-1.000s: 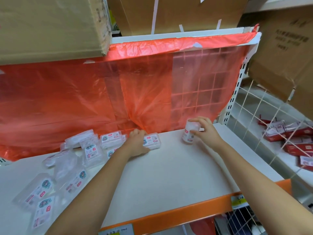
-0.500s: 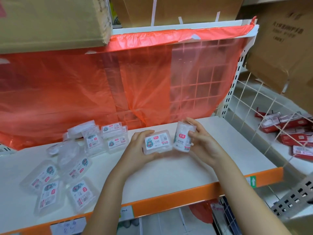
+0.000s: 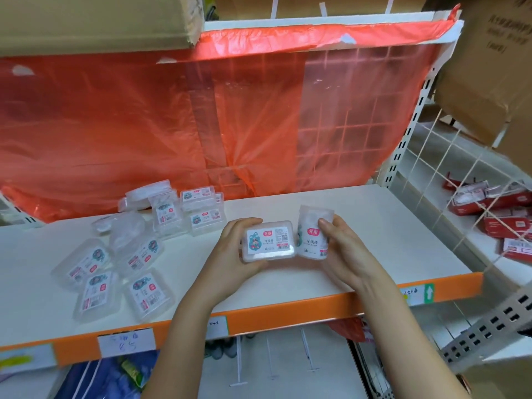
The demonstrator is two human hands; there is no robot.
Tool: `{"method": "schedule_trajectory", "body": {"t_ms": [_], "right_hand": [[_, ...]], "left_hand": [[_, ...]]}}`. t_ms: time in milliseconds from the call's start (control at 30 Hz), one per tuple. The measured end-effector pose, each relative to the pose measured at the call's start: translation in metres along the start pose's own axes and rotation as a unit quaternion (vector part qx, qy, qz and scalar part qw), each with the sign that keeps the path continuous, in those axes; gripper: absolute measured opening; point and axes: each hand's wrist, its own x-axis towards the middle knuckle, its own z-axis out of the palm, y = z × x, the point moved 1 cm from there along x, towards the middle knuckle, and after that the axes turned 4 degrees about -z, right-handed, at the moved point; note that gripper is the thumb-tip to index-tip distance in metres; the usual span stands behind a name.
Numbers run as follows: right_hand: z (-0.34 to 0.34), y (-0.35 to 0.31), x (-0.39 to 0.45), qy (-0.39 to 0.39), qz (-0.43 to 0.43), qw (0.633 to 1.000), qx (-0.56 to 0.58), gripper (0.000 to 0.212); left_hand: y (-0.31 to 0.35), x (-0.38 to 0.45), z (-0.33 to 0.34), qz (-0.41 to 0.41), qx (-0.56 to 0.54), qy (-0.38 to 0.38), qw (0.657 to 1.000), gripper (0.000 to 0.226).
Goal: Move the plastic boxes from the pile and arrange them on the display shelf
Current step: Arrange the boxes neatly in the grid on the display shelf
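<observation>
My left hand [image 3: 230, 254] grips a flat clear plastic box [image 3: 269, 244] with a white label, held label-up above the middle of the white shelf [image 3: 359, 226]. My right hand [image 3: 342, 251] holds a second clear box [image 3: 313, 233] on end, right beside the first one; the two boxes touch or nearly touch. A pile of several more clear labelled boxes [image 3: 138, 249] lies scattered on the left part of the shelf, some flat, some tilted against each other.
Red plastic sheeting [image 3: 172, 125] hangs across the back of the shelf. Cardboard cartons [image 3: 86, 21] sit on the shelf above. The shelf's orange front edge [image 3: 288, 312] carries price tags. A wire divider [image 3: 449, 180] at right separates red packets [image 3: 501, 214].
Both hands pulled back from the rear of the shelf toward me, each carrying its box, and brought the two boxes together side by side over the middle.
</observation>
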Motion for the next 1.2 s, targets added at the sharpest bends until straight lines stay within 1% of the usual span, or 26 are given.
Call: {"method": "schedule_trajectory", "body": {"t_ms": [100, 167, 300, 367, 433, 567, 700, 767, 933, 1000, 1067, 1100, 1133, 1200], "right_hand": [[0.01, 0.004, 0.0, -0.028, 0.005, 0.999, 0.023, 0.092], [0.021, 0.008, 0.0, -0.052, 0.01, 0.998, 0.034, 0.085], [0.046, 0.015, 0.0, -0.069, 0.033, 0.997, -0.005, 0.07], [0.061, 0.018, 0.002, -0.088, 0.038, 0.995, -0.03, 0.075], [0.077, 0.024, 0.003, -0.126, 0.04, 0.99, -0.048, 0.083], [0.116, 0.044, 0.005, -0.172, 0.055, 0.982, -0.061, 0.082], [0.171, 0.073, 0.002, -0.193, 0.072, 0.976, -0.073, 0.086], [0.201, 0.091, -0.003, -0.208, 0.082, 0.972, -0.076, 0.085], [0.291, 0.144, -0.028, -0.262, 0.105, 0.955, -0.086, 0.083], [0.328, 0.168, -0.039, -0.272, 0.12, 0.953, -0.064, 0.075], [0.362, 0.193, -0.052, -0.28, 0.142, 0.948, -0.049, 0.058], [0.378, 0.204, -0.058, -0.288, 0.148, 0.945, -0.052, 0.054], [0.393, 0.217, -0.063, -0.299, 0.15, 0.941, -0.057, 0.056], [0.424, 0.238, -0.073, -0.327, 0.162, 0.929, -0.063, 0.072]], "left_hand": [[0.003, -0.008, -0.009, -0.01, -0.005, 0.0, 1.0, 0.068], [0.005, -0.013, -0.017, -0.015, 0.001, 0.004, 1.0, 0.067], [0.005, -0.023, -0.038, -0.022, 0.027, 0.033, 0.999, 0.066], [0.003, -0.03, -0.049, -0.025, 0.039, 0.052, 0.998, 0.066], [0.001, -0.04, -0.062, -0.029, 0.048, 0.07, 0.996, 0.066], [-0.011, -0.069, -0.093, -0.042, 0.071, 0.111, 0.99, 0.067], [-0.025, -0.111, -0.135, -0.063, 0.09, 0.161, 0.981, 0.067], [-0.031, -0.136, -0.162, -0.075, 0.101, 0.183, 0.975, 0.065], [-0.049, -0.21, -0.234, -0.107, 0.173, 0.233, 0.951, 0.064], [-0.057, -0.242, -0.263, -0.118, 0.188, 0.253, 0.942, 0.064], [-0.064, -0.274, -0.289, -0.134, 0.197, 0.269, 0.933, 0.064], [-0.068, -0.289, -0.301, -0.143, 0.201, 0.275, 0.929, 0.064], [-0.073, -0.304, -0.313, -0.152, 0.204, 0.279, 0.926, 0.064], [-0.083, -0.33, -0.337, -0.169, 0.21, 0.286, 0.92, 0.064]]}}
